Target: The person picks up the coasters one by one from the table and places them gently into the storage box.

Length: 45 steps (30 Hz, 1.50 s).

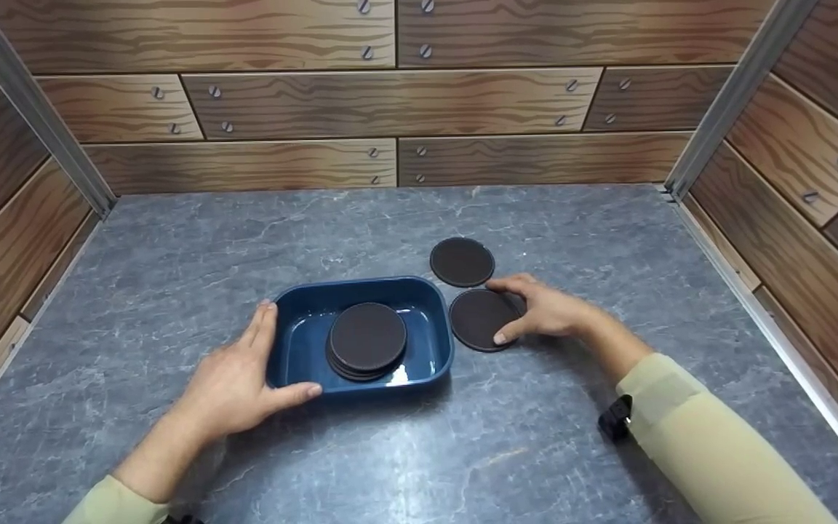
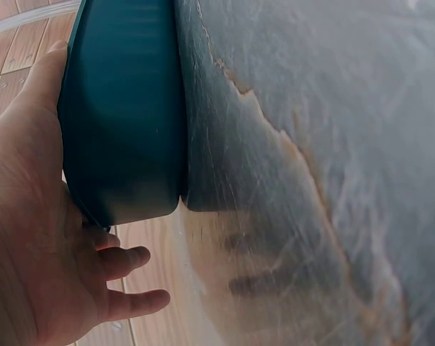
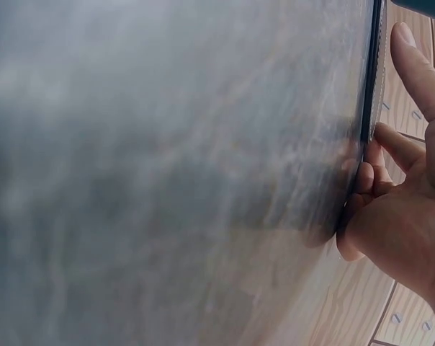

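Observation:
A deep blue rectangular dish [image 1: 433, 364] stands on the table, with a small stack of round dark-brown coasters [image 1: 368, 337] inside it. My left hand [image 1: 233, 386] rests against the dish's near-left corner, thumb at the front rim and fingers along the left side. In the left wrist view, some fingers stretch past the dish wall [image 2: 124, 115]. Right of the dish, my right hand [image 1: 546, 309] reaches over a flat coaster [image 1: 481, 320], its thumb over the near part and its forefinger at the far edge. Behind that one lies another coaster [image 1: 463, 260].
The grey marbled tabletop [image 1: 244, 240] is bounded by wood-patterned panels [image 1: 390, 105] at the back and both sides. Metal corner posts [image 1: 724, 94] join the panels.

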Available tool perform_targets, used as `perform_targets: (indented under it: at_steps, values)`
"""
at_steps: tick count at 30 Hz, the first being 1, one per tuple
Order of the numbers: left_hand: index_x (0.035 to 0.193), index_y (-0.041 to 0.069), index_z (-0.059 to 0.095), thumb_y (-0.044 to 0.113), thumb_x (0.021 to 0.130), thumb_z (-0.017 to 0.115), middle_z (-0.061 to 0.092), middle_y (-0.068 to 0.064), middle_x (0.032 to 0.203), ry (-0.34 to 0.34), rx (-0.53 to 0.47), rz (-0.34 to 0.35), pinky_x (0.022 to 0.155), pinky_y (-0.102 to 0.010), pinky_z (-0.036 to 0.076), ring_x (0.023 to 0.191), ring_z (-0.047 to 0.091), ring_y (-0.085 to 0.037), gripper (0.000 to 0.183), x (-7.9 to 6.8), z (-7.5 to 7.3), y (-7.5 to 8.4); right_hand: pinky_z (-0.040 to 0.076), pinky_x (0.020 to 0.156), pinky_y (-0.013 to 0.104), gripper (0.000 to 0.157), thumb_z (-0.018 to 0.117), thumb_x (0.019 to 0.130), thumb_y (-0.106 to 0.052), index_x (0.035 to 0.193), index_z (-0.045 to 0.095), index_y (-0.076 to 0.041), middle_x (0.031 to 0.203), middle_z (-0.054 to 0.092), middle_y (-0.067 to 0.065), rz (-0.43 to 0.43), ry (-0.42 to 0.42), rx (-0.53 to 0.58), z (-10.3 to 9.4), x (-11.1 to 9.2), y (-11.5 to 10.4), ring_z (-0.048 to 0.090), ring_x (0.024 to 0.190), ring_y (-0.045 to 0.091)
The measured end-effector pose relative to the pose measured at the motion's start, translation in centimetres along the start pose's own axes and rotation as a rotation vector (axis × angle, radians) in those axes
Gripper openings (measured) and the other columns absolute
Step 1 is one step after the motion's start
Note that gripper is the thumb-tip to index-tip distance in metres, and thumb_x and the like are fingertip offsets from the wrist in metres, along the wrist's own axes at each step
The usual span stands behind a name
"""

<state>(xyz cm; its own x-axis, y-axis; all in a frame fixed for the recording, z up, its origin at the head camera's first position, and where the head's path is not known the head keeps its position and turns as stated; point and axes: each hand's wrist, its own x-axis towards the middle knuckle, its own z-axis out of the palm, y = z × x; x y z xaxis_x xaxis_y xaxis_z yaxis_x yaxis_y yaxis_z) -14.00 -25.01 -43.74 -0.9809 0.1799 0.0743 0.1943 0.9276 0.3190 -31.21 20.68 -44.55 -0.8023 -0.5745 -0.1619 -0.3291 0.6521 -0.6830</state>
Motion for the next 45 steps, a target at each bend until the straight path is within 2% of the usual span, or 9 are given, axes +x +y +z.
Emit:
perform_targets:
  at_steps: [5, 14, 22, 28, 32, 35, 45]
  values:
    - [0.167, -0.006, 0.015, 0.088, 0.083, 0.062, 0.018, -0.026, 0.173, 0.002, -0.005, -0.003, 0.100, -0.070, 0.048, 0.129, 0.057, -0.057, 0.134, -0.13, -0.11, -0.01, 0.025, 0.122, 0.060, 0.100, 0.098, 0.075, -0.031, 0.159, 0.049, -0.010, 0.157, 0.044, 0.017, 0.013, 0.005, -0.007, 0.17, -0.02, -0.11, 0.036, 0.147, 0.041]
    - [0.167, -0.006, 0.016, 0.084, 0.084, 0.067, 0.019, -0.026, 0.173, 0.003, 0.001, 0.001, 0.099, -0.070, 0.048, 0.125, 0.059, -0.057, 0.132, 0.00, -0.07, 0.04, 0.022, 0.121, 0.066, 0.100, 0.098, 0.075, -0.023, 0.160, 0.047, -0.009, 0.156, 0.041, 0.022, 0.004, 0.007, 0.021, 0.30, -0.22, -0.05, 0.034, 0.146, 0.047]
    - [0.166, -0.007, 0.016, 0.084, 0.084, 0.066, 0.017, -0.026, 0.173, -0.002, -0.002, -0.005, 0.100, -0.071, 0.047, 0.130, 0.056, -0.056, 0.133, -0.06, -0.04, -0.04, 0.022, 0.120, 0.068, 0.098, 0.098, 0.074, -0.022, 0.159, 0.050, -0.013, 0.156, 0.041, 0.020, 0.016, 0.013, 0.028, 0.39, -0.10, -0.20, 0.033, 0.145, 0.046]
    - [0.167, -0.006, 0.015, 0.085, 0.084, 0.065, 0.017, -0.026, 0.173, -0.005, -0.002, -0.005, 0.101, -0.070, 0.047, 0.130, 0.056, -0.056, 0.133, -0.04, -0.04, -0.04, 0.020, 0.119, 0.071, 0.097, 0.098, 0.074, -0.025, 0.158, 0.051, -0.017, 0.157, 0.040, 0.018, 0.030, 0.008, 0.017, 0.42, -0.14, -0.17, 0.031, 0.146, 0.047]
    - [0.166, -0.007, 0.017, 0.089, 0.083, 0.061, 0.020, -0.027, 0.172, 0.012, 0.002, 0.006, 0.097, -0.068, 0.050, 0.124, 0.060, -0.056, 0.135, 0.02, -0.04, -0.07, 0.021, 0.118, 0.070, 0.095, 0.098, 0.074, -0.026, 0.157, 0.052, -0.019, 0.156, 0.040, 0.018, 0.028, 0.004, 0.017, 0.39, -0.12, -0.08, 0.030, 0.145, 0.046]
    - [0.166, -0.008, 0.018, 0.091, 0.082, 0.059, 0.021, -0.028, 0.171, 0.022, 0.005, 0.011, 0.095, -0.067, 0.051, 0.121, 0.062, -0.056, 0.135, 0.03, -0.05, -0.06, 0.021, 0.118, 0.070, 0.094, 0.098, 0.075, -0.025, 0.156, 0.052, -0.018, 0.155, 0.041, 0.018, 0.017, 0.000, 0.016, 0.36, -0.07, -0.06, 0.031, 0.144, 0.045]
    - [0.166, -0.007, 0.017, 0.089, 0.082, 0.061, 0.019, -0.026, 0.172, 0.013, -0.007, 0.007, 0.098, -0.069, 0.049, 0.124, 0.060, -0.056, 0.135, 0.03, 0.21, -0.04, 0.016, 0.120, 0.068, 0.094, 0.098, 0.076, -0.024, 0.153, 0.046, -0.015, 0.156, 0.043, 0.020, -0.005, -0.003, 0.054, 0.34, -0.17, -0.20, 0.029, 0.147, 0.044]
